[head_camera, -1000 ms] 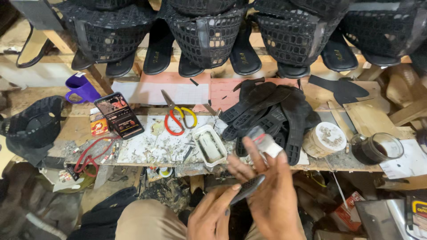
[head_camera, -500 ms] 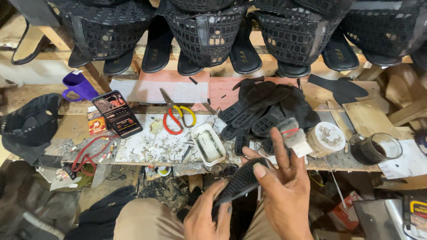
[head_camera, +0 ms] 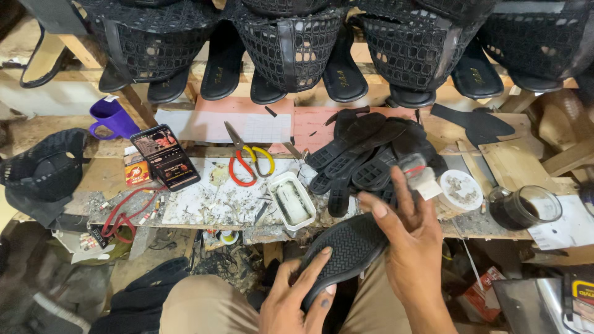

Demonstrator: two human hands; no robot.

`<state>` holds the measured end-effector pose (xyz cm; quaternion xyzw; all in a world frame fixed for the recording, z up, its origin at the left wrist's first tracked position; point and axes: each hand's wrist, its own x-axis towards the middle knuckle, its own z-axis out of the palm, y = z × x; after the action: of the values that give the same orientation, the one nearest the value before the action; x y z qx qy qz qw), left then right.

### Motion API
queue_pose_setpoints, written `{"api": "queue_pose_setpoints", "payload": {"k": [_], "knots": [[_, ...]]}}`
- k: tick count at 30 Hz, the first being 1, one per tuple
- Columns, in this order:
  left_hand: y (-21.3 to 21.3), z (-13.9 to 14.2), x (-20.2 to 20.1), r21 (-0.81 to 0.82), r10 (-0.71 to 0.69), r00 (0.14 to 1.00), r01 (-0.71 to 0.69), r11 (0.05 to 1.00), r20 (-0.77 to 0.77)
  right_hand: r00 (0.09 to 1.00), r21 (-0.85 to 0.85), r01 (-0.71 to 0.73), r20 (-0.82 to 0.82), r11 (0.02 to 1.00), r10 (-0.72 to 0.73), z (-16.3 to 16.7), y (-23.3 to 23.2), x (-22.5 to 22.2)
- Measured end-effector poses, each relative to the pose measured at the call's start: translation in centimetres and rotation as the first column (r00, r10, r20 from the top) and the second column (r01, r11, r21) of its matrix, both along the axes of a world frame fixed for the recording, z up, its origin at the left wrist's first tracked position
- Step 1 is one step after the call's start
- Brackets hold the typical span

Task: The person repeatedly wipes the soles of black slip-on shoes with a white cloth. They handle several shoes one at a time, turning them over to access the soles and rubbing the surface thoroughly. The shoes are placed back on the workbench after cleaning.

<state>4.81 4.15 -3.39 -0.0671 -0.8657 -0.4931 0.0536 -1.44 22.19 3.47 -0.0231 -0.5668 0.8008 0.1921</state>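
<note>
Looking down at our surface [head_camera: 204, 207], we see a white rectangular tray [head_camera: 292, 201] holding a pale smeared residue, a round white tub [head_camera: 460, 190] with specks across its top, and a glass jar [head_camera: 523, 207] with dark liquid in it. A purple mug [head_camera: 112, 117] stands at the far left edge; we cannot tell what is inside it. Near the mug lie a phone [head_camera: 165, 156] and red-and-yellow scissors [head_camera: 249, 159].

Below the surface's front edge, over our lap, we hold a black shoe sole [head_camera: 346, 252], tread side up, tilted from lower left to upper right. Our left hand [head_camera: 296, 303] comes up from below, its grip closed on the sole's lower end, with fingertips curled over the tread and the thumb along the edge. Our right hand [head_camera: 411, 241] meets the sole's upper end with its thumb, and its grip is also closed, pinching a small brush with a pale handle and red band [head_camera: 419, 173] between raised fingers. The brush points up, just in front of a pile of more black soles [head_camera: 365, 154] lying on the surface beside the tray.
</note>
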Motion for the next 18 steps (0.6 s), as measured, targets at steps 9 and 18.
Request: {"api": "queue_pose_setpoints", "payload": {"k": [9,18], "knots": [[1.2,-1.1,0.0,-0.229,-0.031,0.990,0.063,0.971,0.140,0.968,0.740,0.141,-0.243,0.658,0.066,0.5,-3.8,2.8],[1.0,-1.0,0.9,0.260,0.142,0.987,-0.118,0.958,-0.075,0.923,0.784,0.332,-0.384,0.525,-0.009,-1.8,-4.1,1.9]]}}
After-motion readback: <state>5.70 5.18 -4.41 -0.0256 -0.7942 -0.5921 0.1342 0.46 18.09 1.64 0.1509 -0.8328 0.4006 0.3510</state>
